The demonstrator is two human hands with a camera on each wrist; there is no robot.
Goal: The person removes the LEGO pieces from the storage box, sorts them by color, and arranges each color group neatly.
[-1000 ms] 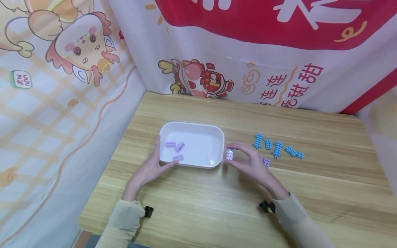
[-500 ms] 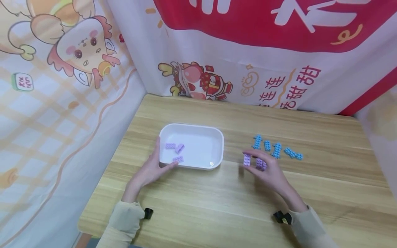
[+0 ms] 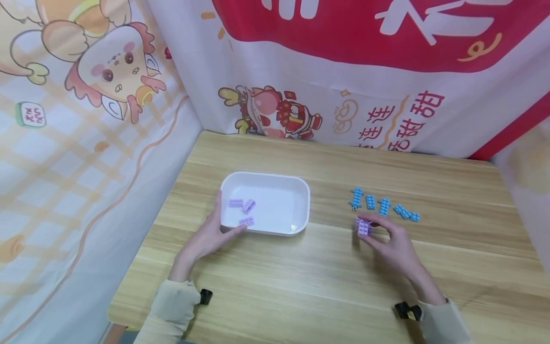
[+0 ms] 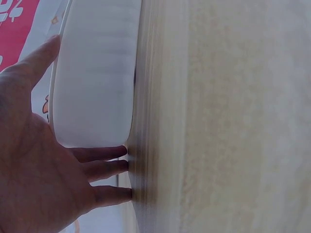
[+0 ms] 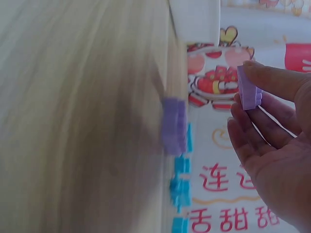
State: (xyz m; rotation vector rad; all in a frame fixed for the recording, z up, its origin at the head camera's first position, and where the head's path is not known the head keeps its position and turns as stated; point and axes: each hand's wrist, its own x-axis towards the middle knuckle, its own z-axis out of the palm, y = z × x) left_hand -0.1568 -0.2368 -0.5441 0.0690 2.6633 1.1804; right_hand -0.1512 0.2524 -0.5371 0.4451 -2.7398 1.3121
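My left hand (image 3: 209, 235) rests at the near left corner of a white plastic box (image 3: 279, 232). Its thumb lies along the near rim, and in the left wrist view its fingers (image 4: 109, 168) extend straight past the box's end. Inside the box lie purple building bricks: one (image 3: 236, 203) at the left, a tilted one (image 3: 249, 206) beside it, and another (image 3: 247, 221) near the thumb. My right hand (image 3: 393, 241) pinches a purple brick (image 5: 249, 90) between thumb and fingertips, raised above the table. Just below it, a purple brick (image 5: 174, 126) lies on the table.
Several blue bricks lie in a row behind my right hand, among them a long one (image 3: 357, 197) and a short one (image 3: 414, 217). The wooden table (image 3: 275, 282) ends at a printed cloth (image 3: 335, 102) at the back.
My right hand, with the purple brick in it, has moved from beside the box's right end rightward, over to the brick on the table. The left hand has stayed at the box.
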